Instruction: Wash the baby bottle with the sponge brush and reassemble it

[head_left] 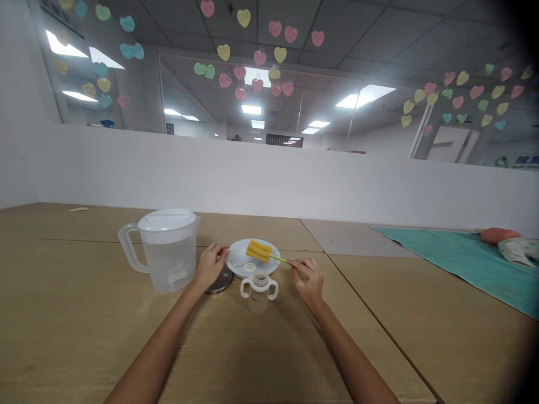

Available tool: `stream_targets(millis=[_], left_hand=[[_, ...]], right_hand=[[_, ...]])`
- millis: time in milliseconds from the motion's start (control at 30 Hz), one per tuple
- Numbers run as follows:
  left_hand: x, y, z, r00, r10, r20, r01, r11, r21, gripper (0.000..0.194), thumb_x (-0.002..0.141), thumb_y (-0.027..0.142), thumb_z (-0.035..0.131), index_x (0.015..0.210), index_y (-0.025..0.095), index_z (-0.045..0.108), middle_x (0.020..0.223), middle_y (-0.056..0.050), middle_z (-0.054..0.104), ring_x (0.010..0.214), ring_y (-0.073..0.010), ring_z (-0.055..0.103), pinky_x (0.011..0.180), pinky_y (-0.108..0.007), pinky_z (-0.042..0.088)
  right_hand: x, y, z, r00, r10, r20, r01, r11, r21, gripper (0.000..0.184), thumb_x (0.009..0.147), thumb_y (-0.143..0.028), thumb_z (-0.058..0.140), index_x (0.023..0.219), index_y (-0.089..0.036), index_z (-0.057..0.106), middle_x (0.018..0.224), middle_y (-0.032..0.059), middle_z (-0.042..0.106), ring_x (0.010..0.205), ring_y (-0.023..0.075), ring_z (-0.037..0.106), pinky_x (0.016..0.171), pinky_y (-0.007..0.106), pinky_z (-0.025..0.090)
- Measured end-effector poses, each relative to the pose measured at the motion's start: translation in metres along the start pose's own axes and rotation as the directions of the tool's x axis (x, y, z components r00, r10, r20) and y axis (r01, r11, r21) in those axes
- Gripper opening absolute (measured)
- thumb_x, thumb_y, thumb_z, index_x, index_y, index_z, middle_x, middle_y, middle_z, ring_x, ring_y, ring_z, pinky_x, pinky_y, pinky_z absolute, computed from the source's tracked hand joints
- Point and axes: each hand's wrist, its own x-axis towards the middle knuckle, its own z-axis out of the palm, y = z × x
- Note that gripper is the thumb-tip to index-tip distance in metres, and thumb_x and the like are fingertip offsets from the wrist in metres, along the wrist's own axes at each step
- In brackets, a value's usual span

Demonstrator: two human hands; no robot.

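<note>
My right hand [306,276] is closed on the thin green handle of a bottle brush with a yellow sponge head [258,250], held over a white plate [269,265]. My left hand [211,264] rests curled at the plate's left edge, fingertips touching its rim, beside a clear plastic pitcher [166,251] with a white lid. A small clear baby bottle [259,290] with two white handles stands open-topped just in front of the plate, between my hands. A round metal disc [221,282] lies under my left hand.
The wooden table [126,331] runs to a white partition wall behind. A teal cloth [475,261] covers the right side, with an orange-red item [499,235] and a patterned cloth [520,251] at its far end. Paper hearts hang overhead.
</note>
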Motion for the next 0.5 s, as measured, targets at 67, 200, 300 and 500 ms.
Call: stream_targets(millis=[67,200,300,500], left_hand=[[-0.004,-0.006,-0.007,0.999,0.043,0.028,-0.048,0.982,0.181,0.030,0.086,0.033,0.039,0.093,0.016,0.063,0.090,-0.008,0.060,0.085,-0.0190,0.058,0.079,-0.032,0.045],[-0.010,-0.013,-0.018,0.996,0.021,0.082,-0.056,0.892,0.448,0.028,0.086,0.028,0.037,0.084,0.016,0.062,0.089,-0.009,0.060,0.084,-0.0207,0.058,0.076,-0.031,0.045],[-0.010,-0.016,-0.021,0.996,-0.028,0.088,-0.025,0.836,0.548,0.029,0.086,0.031,0.037,0.085,0.016,0.062,0.090,-0.010,0.060,0.084,-0.0209,0.058,0.074,-0.030,0.044],[-0.016,-0.019,-0.005,0.921,-0.157,0.357,-0.102,0.787,0.609,0.024,0.083,0.021,0.041,0.089,0.016,0.064,0.094,-0.011,0.061,0.086,-0.0202,0.058,0.078,-0.031,0.042]], right_hand=[[0.000,0.001,-0.001,1.000,-0.002,-0.018,0.002,1.000,-0.017,0.026,0.078,-0.011,0.049,0.088,-0.023,0.071,0.074,0.0032,0.062,0.071,0.0147,0.053,0.064,0.027,0.045],[-0.001,0.003,0.000,0.999,-0.039,-0.008,0.039,0.998,-0.051,0.026,0.078,-0.010,0.050,0.089,-0.022,0.070,0.074,0.0033,0.062,0.070,0.0146,0.052,0.063,0.026,0.044],[-0.002,0.005,0.001,0.998,-0.070,0.007,0.070,0.995,-0.072,0.028,0.078,-0.009,0.049,0.091,-0.022,0.070,0.074,0.0030,0.062,0.069,0.0140,0.051,0.064,0.026,0.044],[-0.004,0.006,0.003,0.996,-0.080,0.036,0.084,0.989,-0.120,0.029,0.078,-0.008,0.048,0.091,-0.022,0.070,0.074,0.0030,0.062,0.070,0.0141,0.052,0.065,0.026,0.044]])
